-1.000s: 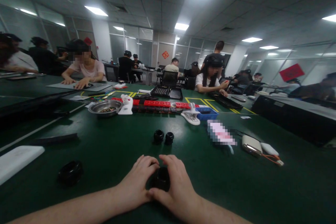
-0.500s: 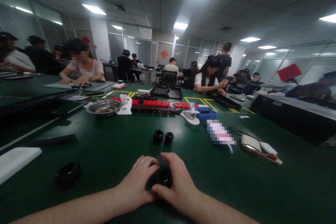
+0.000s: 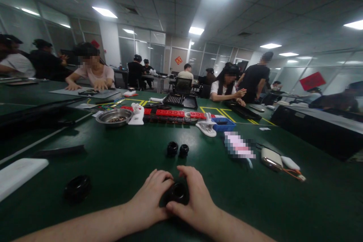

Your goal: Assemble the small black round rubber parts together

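Note:
Between my two hands a glossy black ring-shaped part (image 3: 179,192) sits low over the green table, its central hole facing up toward me. My left hand (image 3: 154,193) curls round its left side, with its fingertips at the far edge. From the right, my right hand (image 3: 195,196) wraps it, thumb in front and fingers behind. Both hands partly cover the part. Beyond them stand two smaller black rings, a left one (image 3: 172,148) and a right one (image 3: 184,150), close together. A larger black ring (image 3: 77,188) lies to the left of my left forearm.
Across the table are a metal bowl (image 3: 114,117), white clamp stands (image 3: 207,125), a red strip (image 3: 164,112) and a blue bin (image 3: 224,124). To the right lie a beige power bank (image 3: 271,159) and a pixelated packet (image 3: 239,144). A white slab (image 3: 22,174) lies left. Co-workers sit opposite.
My hands keep the same hold round the black ring. The view has shifted slightly. In the background, a standing person in dark clothes has moved right.

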Tool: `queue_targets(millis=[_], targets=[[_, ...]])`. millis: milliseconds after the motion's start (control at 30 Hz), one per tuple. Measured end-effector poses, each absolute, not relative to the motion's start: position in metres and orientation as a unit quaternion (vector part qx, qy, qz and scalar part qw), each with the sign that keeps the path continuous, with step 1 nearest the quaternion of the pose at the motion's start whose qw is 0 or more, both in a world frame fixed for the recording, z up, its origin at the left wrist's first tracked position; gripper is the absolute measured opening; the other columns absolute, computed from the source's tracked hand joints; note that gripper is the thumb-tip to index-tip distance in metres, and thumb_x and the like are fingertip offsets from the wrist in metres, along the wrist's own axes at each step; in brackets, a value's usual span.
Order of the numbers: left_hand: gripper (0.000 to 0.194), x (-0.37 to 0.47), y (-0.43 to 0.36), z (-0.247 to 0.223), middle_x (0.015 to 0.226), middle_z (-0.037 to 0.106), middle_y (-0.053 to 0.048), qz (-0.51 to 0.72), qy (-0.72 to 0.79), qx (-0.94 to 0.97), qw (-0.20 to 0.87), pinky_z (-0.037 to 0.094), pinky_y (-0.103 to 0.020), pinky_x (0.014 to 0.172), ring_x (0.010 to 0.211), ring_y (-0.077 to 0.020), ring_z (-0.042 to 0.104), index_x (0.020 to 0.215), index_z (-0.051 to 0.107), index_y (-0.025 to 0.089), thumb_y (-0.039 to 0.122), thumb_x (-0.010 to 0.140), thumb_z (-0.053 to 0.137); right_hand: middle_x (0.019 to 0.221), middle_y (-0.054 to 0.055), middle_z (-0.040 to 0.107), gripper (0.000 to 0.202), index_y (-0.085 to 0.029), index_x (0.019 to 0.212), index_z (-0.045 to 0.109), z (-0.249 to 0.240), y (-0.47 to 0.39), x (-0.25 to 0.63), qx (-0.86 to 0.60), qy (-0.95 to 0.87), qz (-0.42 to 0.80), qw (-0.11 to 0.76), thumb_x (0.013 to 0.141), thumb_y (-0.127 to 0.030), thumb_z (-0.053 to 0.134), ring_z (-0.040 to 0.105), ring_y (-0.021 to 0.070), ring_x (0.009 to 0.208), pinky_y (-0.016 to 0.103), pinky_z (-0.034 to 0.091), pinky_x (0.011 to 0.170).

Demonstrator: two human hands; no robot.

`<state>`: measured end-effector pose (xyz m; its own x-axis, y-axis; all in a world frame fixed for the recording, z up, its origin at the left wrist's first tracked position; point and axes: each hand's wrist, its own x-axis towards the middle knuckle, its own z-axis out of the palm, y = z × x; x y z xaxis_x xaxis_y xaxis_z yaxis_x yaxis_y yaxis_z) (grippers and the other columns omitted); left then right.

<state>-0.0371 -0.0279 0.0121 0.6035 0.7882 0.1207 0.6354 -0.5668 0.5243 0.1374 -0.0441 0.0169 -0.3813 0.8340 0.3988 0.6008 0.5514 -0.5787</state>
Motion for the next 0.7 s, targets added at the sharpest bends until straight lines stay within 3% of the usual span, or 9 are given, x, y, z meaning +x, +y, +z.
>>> queue_targets(millis=[167,300,433,567,700], targets=[[0.043,-0.037,-0.029,0.014,0.109,0.049,-0.004,0.173,0.408,0.867,0.227,0.022,-0.047,0.1,0.106,-0.0262,0.042,0.106,0.053,0.024,0.025,0.064,0.063,0.095,0.007,0.054,0.048,-0.017,0.107,0.045,0.024,-0.045,0.136,-0.399,-0.834,0.177,0.337,0.061,-0.018,0.058,0.049,0.0232,0.088,0.04,0.04,0.081],[0.043,-0.037,-0.029,0.015,0.109,0.05,-0.005,0.182,0.407,0.867,0.225,0.023,-0.048,0.1,0.105,-0.0267,0.043,0.107,0.053,0.023,0.028,0.066,0.064,0.105,0.009,0.051,0.058,-0.017,0.115,0.04,0.028,-0.047,0.138,-0.301,-0.866,0.2,0.345,0.058,-0.013,0.048,0.048,0.0229,0.096,0.039,0.038,0.087],[0.04,-0.038,-0.028,0.014,0.111,0.049,-0.005,0.17,0.403,0.871,0.226,0.024,-0.048,0.099,0.107,-0.0274,0.042,0.104,0.055,0.023,0.032,0.066,0.065,0.108,0.01,0.051,0.057,-0.017,0.115,0.039,0.027,-0.048,0.138,-0.359,-0.849,0.168,0.349,0.062,-0.024,0.058,0.047,0.0262,0.099,0.042,0.036,0.087],[0.037,-0.036,-0.03,0.016,0.107,0.05,-0.004,0.176,0.407,0.87,0.215,0.029,-0.045,0.097,0.103,-0.0264,0.045,0.1,0.056,0.022,0.034,0.066,0.066,0.098,0.01,0.054,0.058,-0.015,0.107,0.045,0.027,-0.047,0.136,-0.44,-0.825,0.135,0.326,0.058,-0.035,0.069,0.049,0.0268,0.089,0.042,0.04,0.079],[0.041,-0.035,-0.032,0.018,0.108,0.05,-0.005,0.18,0.406,0.871,0.211,0.028,-0.044,0.097,0.104,-0.0258,0.043,0.105,0.054,0.022,0.024,0.065,0.064,0.093,0.007,0.055,0.041,-0.017,0.102,0.048,0.028,-0.046,0.138,-0.39,-0.849,0.15,0.324,0.062,-0.02,0.058,0.049,0.0232,0.084,0.039,0.041,0.078]])
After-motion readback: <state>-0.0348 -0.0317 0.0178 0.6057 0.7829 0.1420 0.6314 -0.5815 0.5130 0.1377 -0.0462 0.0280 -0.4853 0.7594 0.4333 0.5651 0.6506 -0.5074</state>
